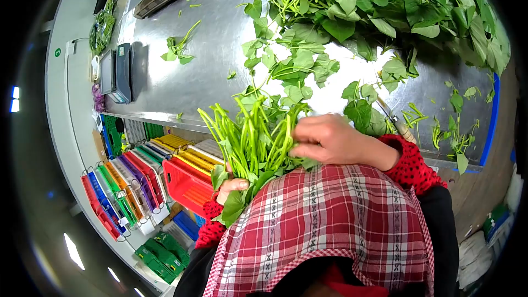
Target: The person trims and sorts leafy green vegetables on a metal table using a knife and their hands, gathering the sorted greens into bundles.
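Shiny metal worktable [220, 27], green leafy heap [363, 0] on top. L hand [234, 187] holds green-stemmed leafy bunch [250, 146], fingers mostly hidden; R hand [330, 138] alongside, fingers curled, pinch unclear.

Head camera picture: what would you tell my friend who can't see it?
A person's left hand holds a bunch of leafy green stems, and the right hand is at its side, above a red-and-white checked apron. Beyond is a shiny grey metal table with a big heap of green leaves.
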